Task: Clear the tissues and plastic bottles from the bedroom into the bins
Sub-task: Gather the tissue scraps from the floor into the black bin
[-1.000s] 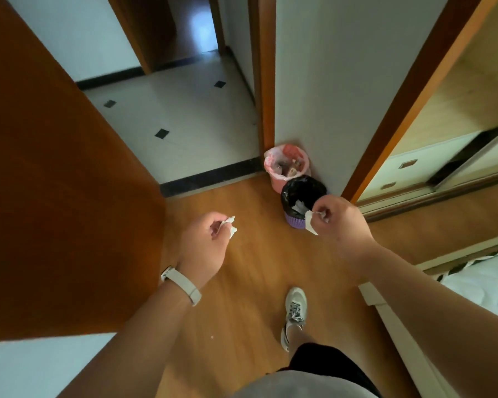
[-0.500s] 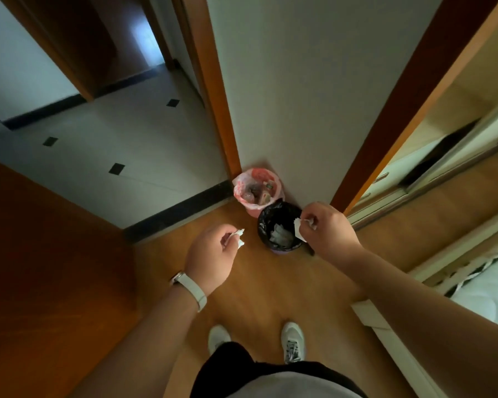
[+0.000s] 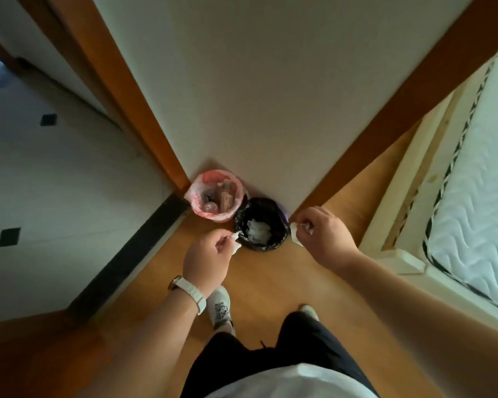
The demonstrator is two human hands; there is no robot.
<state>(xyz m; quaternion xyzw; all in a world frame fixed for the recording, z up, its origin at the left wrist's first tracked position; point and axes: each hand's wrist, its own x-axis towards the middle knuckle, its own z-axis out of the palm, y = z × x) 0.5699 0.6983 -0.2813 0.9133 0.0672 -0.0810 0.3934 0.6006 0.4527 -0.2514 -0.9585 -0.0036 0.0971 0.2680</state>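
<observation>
**Both hands at the black bin, one tissue in each**

We find the left hand (image 3: 206,259) curled, its thumb and forefinger pinching a small crumpled tissue (image 3: 236,244) right at the left rim of the black-lined bin (image 3: 270,203). The right hand (image 3: 324,234) is curled likewise and pinches a second tissue (image 3: 295,237), which hangs just beside the bin's right rim, outside it. Neither piece lies inside the bin. We note white tissues (image 3: 259,232) lying at the bottom of the black liner.

A pink-lined bin (image 3: 197,193) stands against the black one on its far left side. It holds mixed rubbish that we cannot identify item by item. Both bins stand on the wooden floor (image 3: 270,282) at the foot of the white wall (image 3: 270,96). A white watch (image 3: 189,291) sits on the left wrist. A mattress (image 3: 472,211) lies at the right edge, well apart from the bins.
</observation>
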